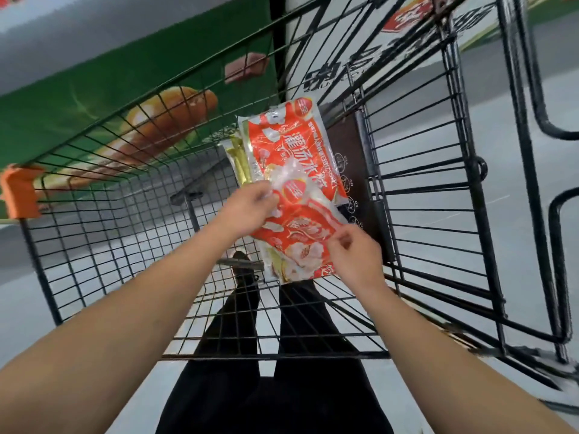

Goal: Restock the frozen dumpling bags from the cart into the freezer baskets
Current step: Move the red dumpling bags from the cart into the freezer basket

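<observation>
Head view shows both your arms reaching down into the wire cart [103, 214]. Your left hand [247, 208] pinches the near dumpling bag [300, 233] at its left edge; your right hand [354, 255] pinches its right edge. A second bag [291, 145] lies just beyond, partly under it. The mesh floor left of the bags lies bare.

A shop, a supermarket aisle by the look: black wire shopping cart [131, 195] with packaged dumpling bags [291, 158] inside, green food-advert panel [94, 98] far left, smooth grey floor [517, 170].
</observation>
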`<state>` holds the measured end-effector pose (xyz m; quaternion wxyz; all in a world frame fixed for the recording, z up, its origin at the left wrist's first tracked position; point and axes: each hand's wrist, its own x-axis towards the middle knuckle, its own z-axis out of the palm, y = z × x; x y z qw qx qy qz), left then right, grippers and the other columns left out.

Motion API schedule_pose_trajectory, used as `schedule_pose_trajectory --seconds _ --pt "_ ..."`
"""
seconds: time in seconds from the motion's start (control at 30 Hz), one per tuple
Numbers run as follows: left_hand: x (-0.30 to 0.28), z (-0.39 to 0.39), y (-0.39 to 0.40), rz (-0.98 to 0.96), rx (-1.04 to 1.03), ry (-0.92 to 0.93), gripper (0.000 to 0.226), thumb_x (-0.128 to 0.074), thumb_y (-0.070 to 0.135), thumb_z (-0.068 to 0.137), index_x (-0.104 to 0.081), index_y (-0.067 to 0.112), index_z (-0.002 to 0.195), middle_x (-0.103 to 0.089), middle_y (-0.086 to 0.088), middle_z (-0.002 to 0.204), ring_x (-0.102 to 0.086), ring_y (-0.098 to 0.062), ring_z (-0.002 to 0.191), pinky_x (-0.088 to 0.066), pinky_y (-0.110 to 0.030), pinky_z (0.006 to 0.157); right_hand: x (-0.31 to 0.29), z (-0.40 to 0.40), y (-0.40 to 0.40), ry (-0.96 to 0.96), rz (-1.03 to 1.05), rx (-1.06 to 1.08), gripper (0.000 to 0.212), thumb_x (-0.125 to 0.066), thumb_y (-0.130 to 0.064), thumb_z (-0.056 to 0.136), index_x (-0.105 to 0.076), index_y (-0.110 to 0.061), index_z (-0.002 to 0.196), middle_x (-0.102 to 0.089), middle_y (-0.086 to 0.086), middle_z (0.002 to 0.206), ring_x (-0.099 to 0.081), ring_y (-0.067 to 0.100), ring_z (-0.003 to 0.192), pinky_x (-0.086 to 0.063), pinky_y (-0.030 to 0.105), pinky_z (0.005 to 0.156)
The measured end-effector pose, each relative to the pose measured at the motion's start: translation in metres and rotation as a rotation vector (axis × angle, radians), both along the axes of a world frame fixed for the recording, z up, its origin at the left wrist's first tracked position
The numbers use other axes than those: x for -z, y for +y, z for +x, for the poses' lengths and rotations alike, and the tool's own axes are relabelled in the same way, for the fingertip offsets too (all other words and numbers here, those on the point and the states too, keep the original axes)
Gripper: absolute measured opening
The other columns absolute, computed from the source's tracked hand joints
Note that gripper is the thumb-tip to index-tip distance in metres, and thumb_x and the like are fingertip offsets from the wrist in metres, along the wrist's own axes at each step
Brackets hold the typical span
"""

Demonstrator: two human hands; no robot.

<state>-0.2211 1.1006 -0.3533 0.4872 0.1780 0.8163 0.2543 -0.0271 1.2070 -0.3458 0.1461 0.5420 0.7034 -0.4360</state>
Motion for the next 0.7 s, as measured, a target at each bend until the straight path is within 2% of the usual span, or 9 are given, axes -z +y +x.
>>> schedule_pose_trajectory --seconds 0.07,0.17,0.23,0.33,0.4,0.5,0.57,0.6,0.7 --pt "-0.004 -0.017 -0.019 0.039 -0.366 -0.129 0.019 -0.053 0.027 0.099 -0.067 0.019 0.091 -0.074 -0.008 0.101 -0.071 -0.027 0.093 -0.057 -0.044 0.085 -0.001 -0.006 -0.003 0.062 0.138 0.083 0.008 -0.065 -0.019 0.086 -0.058 -0.015 0.088 -0.063 -0.002 0.092 -0.06 0.018 0.086 -0.045 0.029 0.077" --pt "0.004 -0.04 -0.044 0.079 -0.813 -0.353 0.02 -0.047 0.018 0.104 -0.065 0.009 0.108 -0.075 -0.014 0.107 -0.074 -0.028 0.095 -0.061 -0.047 0.082 0.005 -0.018 -0.008 0.081 0.071 0.045 0.029 -0.067 -0.026 0.088 -0.049 -0.014 0.107 -0.048 0.0 0.11 -0.053 0.022 0.106 -0.041 0.028 0.09" --pt "0.014 -0.046 -0.056 0.058 -0.938 -0.398 0.028 -0.046 0.018 0.104 -0.06 0.003 0.125 -0.072 -0.017 0.115 -0.072 -0.031 0.102 -0.058 -0.053 0.087 0.012 -0.022 -0.01 0.068 -0.03 0.035 0.047 -0.067 -0.032 0.089 -0.047 -0.01 0.126 -0.048 0.005 0.123 -0.05 0.023 0.119 -0.041 0.034 0.104" --pt "0.028 -0.046 -0.067 0.039 -1.011 -0.428 0.027 -0.045 0.02 0.106 -0.062 0.007 0.122 -0.074 -0.014 0.113 -0.072 -0.03 0.101 -0.058 -0.053 0.085 0.019 -0.037 -0.003 0.112 -0.059 0.081 0.055 -0.06 -0.046 0.092 -0.045 -0.02 0.138 -0.051 0.0 0.135 -0.052 0.019 0.125 -0.043 0.043 0.109" --pt "0.031 -0.041 -0.066 0.061 -1.012 -0.449 0.024 -0.043 0.019 0.107 -0.063 0.009 0.117 -0.075 -0.011 0.107 -0.074 -0.027 0.097 -0.06 -0.049 0.08 0.019 -0.053 0.006 0.147 0.009 0.08 0.046 -0.054 -0.043 0.094 -0.051 -0.019 0.134 -0.055 -0.001 0.131 -0.056 0.018 0.12 -0.045 0.044 0.106" --pt "0.037 -0.035 -0.068 0.084 -0.99 -0.467 0.028 -0.041 0.02 0.108 -0.061 0.006 0.121 -0.075 -0.012 0.11 -0.073 -0.027 0.1 -0.06 -0.048 0.083 0.015 -0.082 0.018 0.186 0.063 0.053 0.023 -0.047 -0.03 0.1 -0.057 -0.016 0.115 -0.059 -0.004 0.112 -0.058 0.016 0.107 -0.045 0.033 0.096" --pt "0.037 -0.033 -0.07 0.102 -0.999 -0.495 0.029 -0.043 0.022 0.107 -0.059 0.005 0.125 -0.074 -0.012 0.112 -0.072 -0.028 0.102 -0.059 -0.051 0.085 0.02 -0.099 0.026 0.122 0.027 0.041 0.026 -0.042 -0.026 0.103 -0.061 -0.014 0.116 -0.059 -0.002 0.106 -0.057 0.017 0.101 -0.045 0.031 0.09" --pt "0.038 -0.031 -0.072 0.105 -1.017 -0.5 0.029 -0.044 0.022 0.107 -0.059 0.005 0.124 -0.075 -0.012 0.111 -0.073 -0.028 0.101 -0.059 -0.051 0.084 0.027 -0.107 0.028 0.079 -0.003 0.048 0.027 -0.041 -0.025 0.103 -0.063 -0.014 0.111 -0.062 0.0 0.105 -0.058 0.019 0.099 -0.046 0.032 0.089" --pt "0.033 -0.025 -0.079 0.122 -1.122 -0.592 0.031 -0.051 0.024 0.104 -0.06 0.006 0.127 -0.074 -0.014 0.112 -0.072 -0.031 0.102 -0.057 -0.055 0.087 0.049 -0.109 0.033 0.005 -0.077 0.231 0.027 -0.047 -0.028 0.094 -0.066 -0.02 0.077 -0.072 0.005 0.101 -0.068 0.027 0.095 -0.055 0.046 0.091"
